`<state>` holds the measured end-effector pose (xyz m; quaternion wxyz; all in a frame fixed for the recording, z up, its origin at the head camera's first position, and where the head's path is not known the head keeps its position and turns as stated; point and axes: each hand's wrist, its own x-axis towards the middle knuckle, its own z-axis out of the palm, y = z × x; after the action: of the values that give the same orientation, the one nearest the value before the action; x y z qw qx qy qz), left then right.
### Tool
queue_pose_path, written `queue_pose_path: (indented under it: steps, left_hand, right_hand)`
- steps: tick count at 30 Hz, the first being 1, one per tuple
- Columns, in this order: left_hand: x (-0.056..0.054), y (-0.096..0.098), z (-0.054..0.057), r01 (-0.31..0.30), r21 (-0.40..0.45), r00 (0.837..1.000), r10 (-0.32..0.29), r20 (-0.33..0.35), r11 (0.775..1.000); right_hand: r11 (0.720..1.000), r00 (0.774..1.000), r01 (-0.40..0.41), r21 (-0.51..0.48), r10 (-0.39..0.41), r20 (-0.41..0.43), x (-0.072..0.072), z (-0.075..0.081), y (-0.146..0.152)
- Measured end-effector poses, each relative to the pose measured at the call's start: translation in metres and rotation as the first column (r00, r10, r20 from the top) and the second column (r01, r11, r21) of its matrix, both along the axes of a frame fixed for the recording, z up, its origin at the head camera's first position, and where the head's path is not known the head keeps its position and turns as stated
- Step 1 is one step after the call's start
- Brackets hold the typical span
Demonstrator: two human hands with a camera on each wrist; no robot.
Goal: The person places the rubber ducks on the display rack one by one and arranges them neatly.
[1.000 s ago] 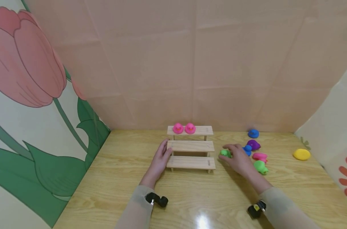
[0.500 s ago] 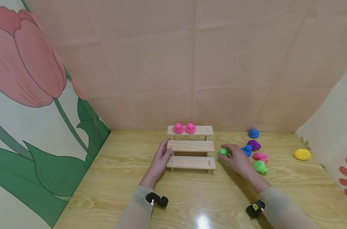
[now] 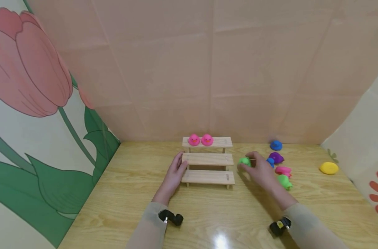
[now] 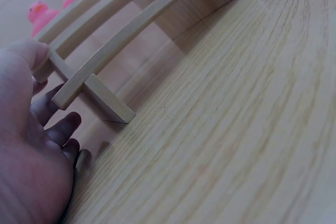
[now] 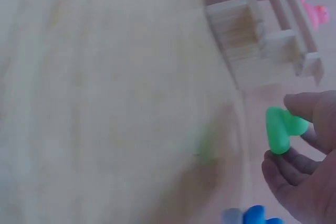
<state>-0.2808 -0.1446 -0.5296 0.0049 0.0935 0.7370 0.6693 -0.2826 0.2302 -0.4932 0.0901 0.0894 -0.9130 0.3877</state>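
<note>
A three-tier wooden stand [image 3: 207, 158] is on the table, two pink rubber ducks [image 3: 200, 140] side by side on its top tier. My left hand [image 3: 174, 171] holds the stand's left end; in the left wrist view its thumb lies on the end of a board and the other fingers reach beneath. To the right of the stand, my right hand [image 3: 262, 169] pinches a green rubber duck [image 3: 244, 161] between thumb and fingers. The right wrist view has this green duck [image 5: 277, 132] off the tabletop, a blurred shadow below it.
Right of my right hand lie a blue duck [image 3: 276, 145], a purple duck [image 3: 276, 157], a second blue duck [image 3: 270, 162], a pink duck [image 3: 283, 171] and another green duck [image 3: 284, 182]. A yellow duck [image 3: 329, 168] lies farther right. A pinkish backdrop [image 3: 210, 69] rises behind the table.
My right hand first shifts slightly left with the green duck, then rises a little, tilting it to another angle. The left hand and the stand keep their places.
</note>
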Motion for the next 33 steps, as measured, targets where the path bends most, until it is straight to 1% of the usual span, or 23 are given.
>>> queue_pose_path:
  steps: [2, 6, 11, 15, 20, 26, 29, 33]
  left_hand:
    - [0.0, 0.0, 0.0, -0.004, -0.001, 1.0, 0.004, -0.001, 1.0]
    - [-0.001, 0.0, 0.001, -0.013, -0.007, 1.0, 0.013, -0.002, 1.0]
    - [-0.002, -0.001, 0.0, -0.007, -0.01, 1.0, 0.007, -0.011, 1.0]
    - [-0.002, -0.001, -0.001, -0.006, -0.016, 1.0, 0.006, -0.012, 1.0]
    - [-0.001, 0.0, 0.0, -0.005, -0.017, 1.0, 0.005, -0.013, 1.0]
    - [-0.001, 0.0, 0.001, -0.007, -0.029, 1.0, 0.007, -0.004, 1.0]
    - [0.0, 0.0, 0.002, -0.006, -0.025, 1.0, 0.006, -0.002, 1.0]
    - [0.0, 0.001, 0.0, -0.005, -0.009, 1.0, 0.005, -0.001, 1.0]
  right_hand:
    - [1.0, 1.0, 0.012, -0.018, -0.013, -0.014, 0.003, 0.009, 0.0]
    - [0.998, 0.999, 0.006, -0.064, -0.009, -0.04, 0.006, 0.028, -0.002]
    - [0.995, 0.998, -0.015, -0.102, 0.008, -0.066, 0.006, 0.044, -0.007]
    - [0.993, 0.996, -0.028, -0.113, 0.019, -0.086, 0.003, 0.051, -0.012]
    - [0.988, 0.991, -0.079, -0.131, 0.064, -0.115, -0.005, 0.06, -0.022]
    - [0.978, 0.986, -0.143, -0.153, 0.128, -0.105, -0.014, 0.07, -0.034]
    - [0.973, 0.981, -0.175, -0.15, 0.16, -0.106, -0.017, 0.073, -0.039]
    - [0.973, 0.978, -0.194, -0.123, 0.182, -0.101, -0.023, 0.074, -0.045]
